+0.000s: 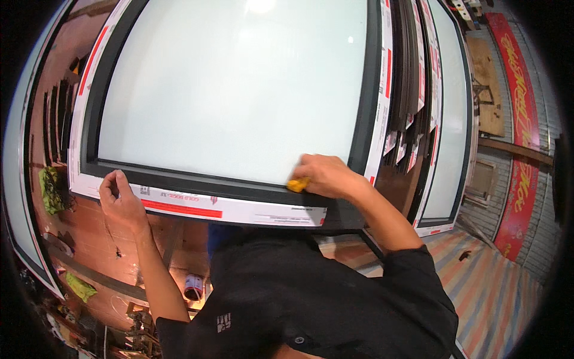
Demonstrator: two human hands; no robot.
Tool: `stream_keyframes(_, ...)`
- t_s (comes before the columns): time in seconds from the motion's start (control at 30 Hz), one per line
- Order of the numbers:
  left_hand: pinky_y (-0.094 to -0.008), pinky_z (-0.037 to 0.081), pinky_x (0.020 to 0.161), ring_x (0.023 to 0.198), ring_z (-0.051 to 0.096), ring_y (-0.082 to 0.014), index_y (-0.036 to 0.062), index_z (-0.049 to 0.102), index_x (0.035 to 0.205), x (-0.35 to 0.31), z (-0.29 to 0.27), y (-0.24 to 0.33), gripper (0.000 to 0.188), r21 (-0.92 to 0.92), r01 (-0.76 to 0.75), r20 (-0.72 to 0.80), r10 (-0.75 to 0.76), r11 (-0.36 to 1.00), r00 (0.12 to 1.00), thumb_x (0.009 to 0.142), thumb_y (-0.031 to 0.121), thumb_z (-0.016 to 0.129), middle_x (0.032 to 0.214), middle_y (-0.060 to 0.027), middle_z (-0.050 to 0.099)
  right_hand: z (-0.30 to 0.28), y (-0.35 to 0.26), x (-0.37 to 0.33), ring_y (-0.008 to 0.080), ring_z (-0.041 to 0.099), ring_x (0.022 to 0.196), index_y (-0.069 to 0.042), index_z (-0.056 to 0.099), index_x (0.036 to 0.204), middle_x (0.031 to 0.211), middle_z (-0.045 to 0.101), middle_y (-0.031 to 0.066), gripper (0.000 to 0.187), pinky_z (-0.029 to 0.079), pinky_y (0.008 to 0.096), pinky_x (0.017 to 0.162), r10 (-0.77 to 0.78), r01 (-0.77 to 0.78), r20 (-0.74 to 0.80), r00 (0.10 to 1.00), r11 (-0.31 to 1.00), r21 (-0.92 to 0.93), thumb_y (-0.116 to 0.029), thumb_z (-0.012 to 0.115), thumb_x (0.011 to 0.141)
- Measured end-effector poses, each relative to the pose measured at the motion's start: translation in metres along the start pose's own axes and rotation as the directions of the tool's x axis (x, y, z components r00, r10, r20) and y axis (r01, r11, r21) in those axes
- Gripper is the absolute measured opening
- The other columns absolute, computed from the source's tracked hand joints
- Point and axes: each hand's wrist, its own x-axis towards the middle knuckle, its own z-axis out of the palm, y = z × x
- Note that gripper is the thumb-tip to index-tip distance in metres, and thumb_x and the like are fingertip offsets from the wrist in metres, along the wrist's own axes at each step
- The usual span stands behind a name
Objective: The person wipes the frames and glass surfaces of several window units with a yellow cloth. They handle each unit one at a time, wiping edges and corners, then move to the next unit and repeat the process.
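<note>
A large framed pane (239,90) of pale, frosted-looking glass lies before me. Its dark frame (179,178) has white and red protective film (251,210) along the outer face. My right hand (327,176) is closed around a small yellow object (298,184), pressed to the inner edge of the near rail, right of its middle. Blur and my fingers hide what kind of thing it is. By the near left corner of the frame is my left hand (122,202), thumb and fingers curled together in a pinch. Anything between those fingertips is too small to make out.
Dark profiles (406,66) with film stand stacked to the right, beside another framed pane (445,119). A further pane (27,149) rises at far left. Striped sheeting (484,293) covers the floor at lower right. Yellow-green cloth (51,188) and a can (193,287) are at left.
</note>
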Motion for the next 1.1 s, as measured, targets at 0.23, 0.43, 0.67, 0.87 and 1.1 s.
stream_keyframes(0.23, -0.0306, 0.053, 0.075, 0.084, 0.064, -0.0163, -0.0002, 0.073, 0.100, -0.099, 0.022, 0.143, 0.024, -0.150, 0.292, 0.719, -0.098, 0.945, 0.688, 0.105, 0.021, 0.061, 0.088, -0.0063, 0.070, 0.021, 0.031, -0.058, 0.0368, 0.066, 0.097, -0.010, 0.066, 0.114, 0.109, 0.065, 0.0156, 0.032, 0.056, 0.0447, 0.083, 0.274, -0.227, -0.379, 0.884, 0.960, 0.165, -0.013, 0.072, 0.082)
stream_keyframes(0.43, -0.0398, 0.051, 0.100, 0.115, 0.065, -0.0277, 0.0049, 0.061, 0.138, -0.196, 0.099, 0.247, 0.054, -0.170, 0.518, 0.946, -0.009, 0.839, 0.324, 0.094, 0.032, 0.074, 0.135, -0.0192, 0.060, 0.037, 0.003, -0.101, 0.0336, 0.068, 0.112, 0.001, 0.039, 0.152, 0.128, 0.063, 0.0242, 0.072, 0.053, 0.0376, 0.097, 0.151, 0.332, -0.491, 0.858, 0.568, 0.753, -0.019, 0.072, 0.092)
stream_keyframes(0.67, -0.0459, 0.055, 0.089, 0.099, 0.068, -0.0438, 0.0045, 0.061, 0.128, -0.215, 0.142, 0.262, 0.048, -0.123, -0.106, 0.976, 0.139, 0.987, 0.168, 0.085, 0.018, 0.078, 0.110, -0.0246, 0.069, 0.074, 0.089, -0.149, 0.0284, 0.066, 0.092, 0.000, 0.068, 0.112, 0.106, 0.066, 0.0164, 0.025, 0.053, 0.0388, 0.085, 0.508, 0.087, -0.741, 0.439, 0.797, 0.598, -0.008, 0.072, 0.088)
stream_keyframes(0.87, -0.0440, 0.057, 0.086, 0.098, 0.072, -0.0411, 0.0002, 0.060, 0.118, -0.244, 0.201, 0.292, 0.041, -0.072, 0.071, 0.931, 0.042, 0.995, 0.363, 0.086, 0.020, 0.078, 0.103, -0.0252, 0.072, 0.122, 0.102, -0.130, 0.0327, 0.061, 0.095, -0.001, 0.069, 0.106, 0.104, 0.064, 0.0160, 0.025, 0.046, 0.0427, 0.085, 0.439, 0.134, -0.855, 0.276, 0.863, 0.487, -0.017, 0.075, 0.088)
stream_keyframes(1.1, -0.0513, 0.056, 0.080, 0.089, 0.071, -0.0458, -0.0012, 0.059, 0.108, -0.146, 0.451, 0.370, 0.037, -0.266, -0.225, 0.589, 0.343, 0.937, 0.732, 0.088, 0.026, 0.074, 0.095, -0.0269, 0.072, 0.130, 0.104, -0.122, 0.0314, 0.061, 0.092, -0.002, 0.069, 0.104, 0.099, 0.064, 0.0143, 0.025, 0.044, 0.0434, 0.084, 0.445, 0.103, -0.855, 0.267, 0.869, 0.484, -0.011, 0.078, 0.083)
